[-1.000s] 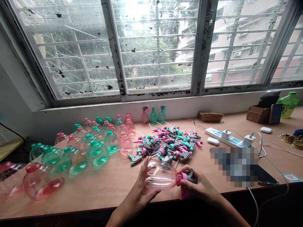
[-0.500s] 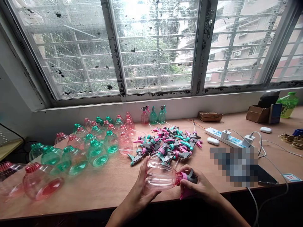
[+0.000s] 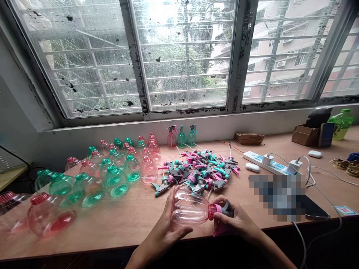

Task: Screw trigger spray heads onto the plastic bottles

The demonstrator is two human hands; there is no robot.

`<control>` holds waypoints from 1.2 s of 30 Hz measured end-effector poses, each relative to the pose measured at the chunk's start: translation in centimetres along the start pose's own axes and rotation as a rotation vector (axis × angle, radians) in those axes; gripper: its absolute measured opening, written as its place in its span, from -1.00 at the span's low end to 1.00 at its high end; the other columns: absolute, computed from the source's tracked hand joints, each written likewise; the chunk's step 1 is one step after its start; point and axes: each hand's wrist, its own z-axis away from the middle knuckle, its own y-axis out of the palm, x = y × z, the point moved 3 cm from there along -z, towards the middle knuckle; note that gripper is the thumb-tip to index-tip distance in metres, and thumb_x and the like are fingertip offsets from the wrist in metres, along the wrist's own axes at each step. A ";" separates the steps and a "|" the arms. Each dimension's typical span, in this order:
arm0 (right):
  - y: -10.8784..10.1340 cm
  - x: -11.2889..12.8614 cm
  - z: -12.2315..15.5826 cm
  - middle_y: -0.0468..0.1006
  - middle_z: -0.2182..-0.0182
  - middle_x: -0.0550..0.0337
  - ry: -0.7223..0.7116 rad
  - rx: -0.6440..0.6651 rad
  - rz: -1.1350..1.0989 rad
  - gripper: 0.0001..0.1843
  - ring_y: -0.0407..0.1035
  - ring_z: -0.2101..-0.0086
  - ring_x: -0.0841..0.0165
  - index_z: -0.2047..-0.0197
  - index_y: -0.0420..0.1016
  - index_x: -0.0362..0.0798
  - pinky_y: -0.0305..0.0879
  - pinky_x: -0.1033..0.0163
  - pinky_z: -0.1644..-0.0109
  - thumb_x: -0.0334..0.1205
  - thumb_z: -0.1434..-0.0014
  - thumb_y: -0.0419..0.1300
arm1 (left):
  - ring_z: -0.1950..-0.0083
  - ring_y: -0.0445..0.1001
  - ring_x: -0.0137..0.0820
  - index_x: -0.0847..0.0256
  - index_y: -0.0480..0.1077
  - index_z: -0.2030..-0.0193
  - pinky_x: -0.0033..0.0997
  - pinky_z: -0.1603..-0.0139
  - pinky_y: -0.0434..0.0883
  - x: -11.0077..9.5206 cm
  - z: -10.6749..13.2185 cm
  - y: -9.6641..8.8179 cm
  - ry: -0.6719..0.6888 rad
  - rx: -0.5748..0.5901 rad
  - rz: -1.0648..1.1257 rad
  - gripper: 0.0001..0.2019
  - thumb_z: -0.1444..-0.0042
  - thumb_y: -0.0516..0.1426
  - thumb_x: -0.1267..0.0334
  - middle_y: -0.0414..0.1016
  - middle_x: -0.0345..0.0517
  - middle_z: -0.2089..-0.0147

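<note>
My left hand (image 3: 165,228) wraps round the body of a clear pink plastic bottle (image 3: 190,209) held on its side just above the wooden table (image 3: 134,213). My right hand (image 3: 237,222) is closed on the grey and pink trigger spray head (image 3: 223,211) that sits on the bottle's neck. Just beyond the bottle lies a pile of loose pink, teal and grey spray heads (image 3: 199,170).
Several empty pink and green bottles (image 3: 112,175) stand and lie at the left. Three bottles with spray heads (image 3: 181,136) stand by the window sill. A power strip (image 3: 269,162) with chargers and cables, a phone (image 3: 315,211) and a cardboard box (image 3: 307,132) lie at the right.
The pink bottle has turned slightly in my hands and my left fingers have shifted on it. Everything else stays where it was.
</note>
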 end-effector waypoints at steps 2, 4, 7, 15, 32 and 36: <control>0.0 -0.1 0.0 0.62 0.42 0.24 0.002 -0.003 -0.012 -0.61 0.49 0.44 0.32 0.16 0.48 -0.07 0.32 0.25 0.32 0.02 -0.11 0.44 | -0.58 -0.18 -0.03 -0.16 -0.41 -0.52 0.06 -0.53 -0.02 0.3 -0.1 0.0 0.021 0.006 -0.003 0.00 -0.23 0.27 0.07 -0.41 -0.06 -0.62; 0.1 -0.2 -0.1 0.63 0.45 0.23 0.008 0.003 -0.023 -0.59 0.50 0.46 0.32 0.15 0.47 -0.07 0.34 0.25 0.32 0.03 -0.12 0.43 | -0.56 -0.12 -0.03 -0.24 -0.41 -0.51 0.06 -0.50 0.05 0.7 -0.1 0.0 0.044 0.001 -0.027 -0.03 -0.25 0.25 0.08 -0.40 -0.11 -0.61; 0.2 -0.2 -0.1 0.65 0.48 0.24 0.015 0.016 -0.031 -0.59 0.52 0.48 0.32 0.14 0.45 -0.07 0.35 0.26 0.34 0.03 -0.13 0.42 | -0.52 0.01 -0.02 -0.30 -0.39 -0.50 0.08 -0.48 0.09 1.1 0.0 -0.1 0.056 -0.029 -0.081 -0.09 -0.29 0.21 0.08 -0.35 -0.15 -0.61; 0.0 -0.3 0.0 0.65 0.46 0.25 0.009 0.011 -0.040 -0.60 0.51 0.47 0.34 0.13 0.47 -0.07 0.34 0.28 0.33 0.01 -0.13 0.43 | -0.55 -0.08 -0.04 -0.33 -0.49 -0.49 0.02 -0.51 0.02 0.2 0.0 -0.3 0.034 0.022 -0.056 0.00 -0.25 0.25 0.04 -0.37 -0.22 -0.62; 0.2 0.1 0.1 0.68 0.45 0.23 0.014 0.020 -0.049 -0.63 0.54 0.47 0.33 0.15 0.47 -0.06 0.39 0.28 0.32 -0.01 -0.14 0.43 | -0.42 0.19 0.02 -0.41 -0.47 -0.47 0.11 -0.38 0.26 0.6 0.4 -0.2 -0.057 0.014 -0.042 0.01 -0.22 0.27 0.04 -0.35 -0.24 -0.61; 0.3 0.2 0.1 0.68 0.46 0.24 0.014 0.024 -0.062 -0.63 0.54 0.48 0.33 0.14 0.46 -0.05 0.40 0.28 0.33 -0.01 -0.14 0.42 | -0.45 0.15 0.06 -0.31 -0.45 -0.50 0.11 -0.38 0.27 0.5 0.3 -0.3 -0.074 0.013 -0.052 0.00 -0.23 0.26 0.06 -0.38 -0.16 -0.61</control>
